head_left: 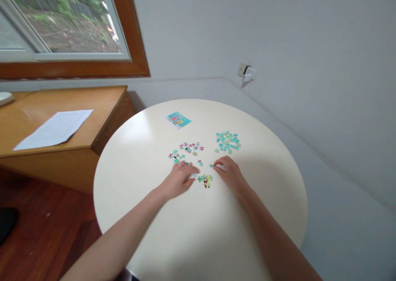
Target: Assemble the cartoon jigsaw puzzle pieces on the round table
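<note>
While the right hand (pixel 229 173) pinched a small puzzle piece (pixel 211 165) that pointed toward nine o'clock, its long axis nine to three, the left hand (pixel 178 180) held its thumb and fingers apart. Between the hands, the joined puzzle section (pixel 205 180) lay with its yellow figure's head toward twelve, feet toward six. From there, flat, knobbed loose pieces (pixel 187 149) spread at eleven, a turquoise pile (pixel 228 141) at one, a picture card (pixel 178 120) farther toward eleven, on the smooth, round, white table (pixel 198 235).

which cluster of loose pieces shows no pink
The right cluster, just beyond the right hand: its pieces look teal or pale green, while the left cluster has pink ones mixed in.
</note>
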Available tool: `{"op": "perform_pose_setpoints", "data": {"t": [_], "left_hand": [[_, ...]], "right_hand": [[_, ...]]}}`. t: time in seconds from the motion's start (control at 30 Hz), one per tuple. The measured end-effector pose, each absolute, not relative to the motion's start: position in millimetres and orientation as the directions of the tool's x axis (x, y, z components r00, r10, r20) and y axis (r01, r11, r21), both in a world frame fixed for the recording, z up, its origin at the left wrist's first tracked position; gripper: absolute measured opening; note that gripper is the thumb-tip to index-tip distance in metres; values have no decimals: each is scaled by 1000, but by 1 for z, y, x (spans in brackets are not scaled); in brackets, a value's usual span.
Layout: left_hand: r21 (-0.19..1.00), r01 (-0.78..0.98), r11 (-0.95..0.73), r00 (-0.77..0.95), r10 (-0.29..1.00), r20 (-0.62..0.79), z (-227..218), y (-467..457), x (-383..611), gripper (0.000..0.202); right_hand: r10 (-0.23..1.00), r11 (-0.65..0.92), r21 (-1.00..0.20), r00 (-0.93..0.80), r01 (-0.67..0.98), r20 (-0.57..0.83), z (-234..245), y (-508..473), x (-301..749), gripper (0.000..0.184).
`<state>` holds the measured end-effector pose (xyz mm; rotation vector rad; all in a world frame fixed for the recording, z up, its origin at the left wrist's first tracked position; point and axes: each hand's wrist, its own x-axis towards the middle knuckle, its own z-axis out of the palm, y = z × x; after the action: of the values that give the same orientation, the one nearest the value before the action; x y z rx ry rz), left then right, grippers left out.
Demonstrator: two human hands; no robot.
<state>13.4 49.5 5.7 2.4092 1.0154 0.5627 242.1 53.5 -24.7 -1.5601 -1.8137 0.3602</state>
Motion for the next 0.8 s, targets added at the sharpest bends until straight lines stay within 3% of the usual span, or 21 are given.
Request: {"op": "perform_pose_setpoints", "data": {"t": [0.53, 0.7, 0.8], "left_hand": [[527, 578, -624, 607, 760, 234, 2, 52, 13, 19], [520, 509, -686, 647, 703, 296, 8, 50, 13, 17], [513, 502, -697, 681, 684, 263, 11, 49, 13, 16]], "right_hand": [[950, 227, -638, -22, 736, 312, -21, 51, 240, 6], [952, 226, -665, -17, 712, 305, -18, 50, 238, 7], [956, 222, -687, -15, 692, 293, -17, 50, 236, 7]]}}
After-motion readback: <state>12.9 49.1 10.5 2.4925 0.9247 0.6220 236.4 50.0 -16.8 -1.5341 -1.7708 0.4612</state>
